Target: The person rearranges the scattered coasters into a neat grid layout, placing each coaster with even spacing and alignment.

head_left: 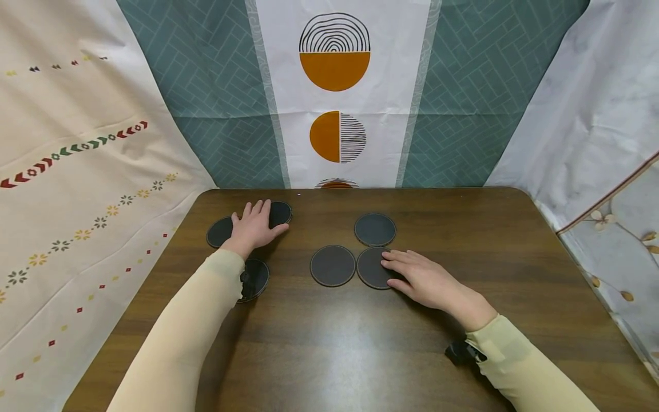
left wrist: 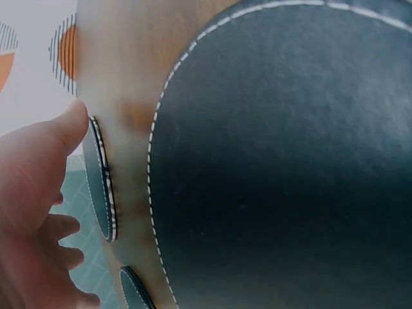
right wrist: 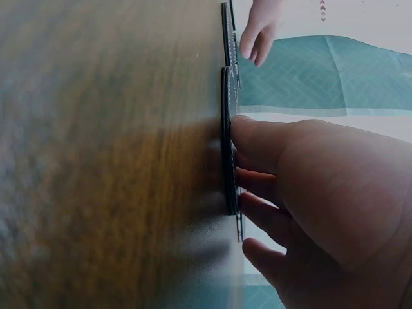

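Wood counter (head_left: 329,366): I log left hand (head_left: 252,230) spread wide, empty, far disc (head_left: 282,213) at its 2 o'clock; right hand (head_left: 423,278), outstretched, unclasped, touches another disc (head_left: 370,270) at 9 o'clock.

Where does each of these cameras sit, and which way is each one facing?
Head: worn on the head, facing forward and down at the table and black discs; left hand, right hand and sleeves show.
Left wrist: on that wrist, facing its hand's work, sideways; a disc looms, left hand at the edge.
Right wrist: on that wrist, looking low along the table, also sideways; right hand near, left hand beyond.
Head and right wrist both show both hands and green cloth.
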A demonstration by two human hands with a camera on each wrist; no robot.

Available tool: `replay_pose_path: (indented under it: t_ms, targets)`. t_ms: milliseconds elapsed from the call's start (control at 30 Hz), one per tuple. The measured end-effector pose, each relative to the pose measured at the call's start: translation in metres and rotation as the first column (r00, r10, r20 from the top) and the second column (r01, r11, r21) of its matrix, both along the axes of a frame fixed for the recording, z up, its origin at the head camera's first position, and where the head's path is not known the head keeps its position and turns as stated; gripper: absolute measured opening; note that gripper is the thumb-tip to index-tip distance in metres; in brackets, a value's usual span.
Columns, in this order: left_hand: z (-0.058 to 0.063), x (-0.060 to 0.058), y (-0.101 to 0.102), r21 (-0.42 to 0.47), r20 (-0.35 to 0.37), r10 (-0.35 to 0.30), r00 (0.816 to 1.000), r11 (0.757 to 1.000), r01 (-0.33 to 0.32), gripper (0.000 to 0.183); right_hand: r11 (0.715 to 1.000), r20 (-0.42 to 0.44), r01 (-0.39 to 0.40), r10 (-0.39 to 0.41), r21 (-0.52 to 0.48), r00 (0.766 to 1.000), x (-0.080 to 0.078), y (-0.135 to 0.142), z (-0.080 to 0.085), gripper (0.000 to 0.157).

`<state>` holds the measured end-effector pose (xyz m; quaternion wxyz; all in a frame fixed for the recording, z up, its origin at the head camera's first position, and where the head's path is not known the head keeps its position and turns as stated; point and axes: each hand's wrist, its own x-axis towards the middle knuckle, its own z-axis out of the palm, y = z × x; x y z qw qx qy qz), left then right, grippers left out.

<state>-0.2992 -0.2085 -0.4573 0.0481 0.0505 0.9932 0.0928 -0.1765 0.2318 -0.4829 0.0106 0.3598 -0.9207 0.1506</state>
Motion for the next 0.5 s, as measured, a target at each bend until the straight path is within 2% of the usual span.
replay_pose_path:
  t_ms: [500]
  targets:
    - [-0.0078, -0.008, -0.0095, -0.001, 0.05, 0.012, 0.999, 1.0, -0.012, 0.101, 1.0, -0.004, -0.001, 0.001, -0.001, 1.0, 0.0001, 0.0001, 0.0007, 0.051]
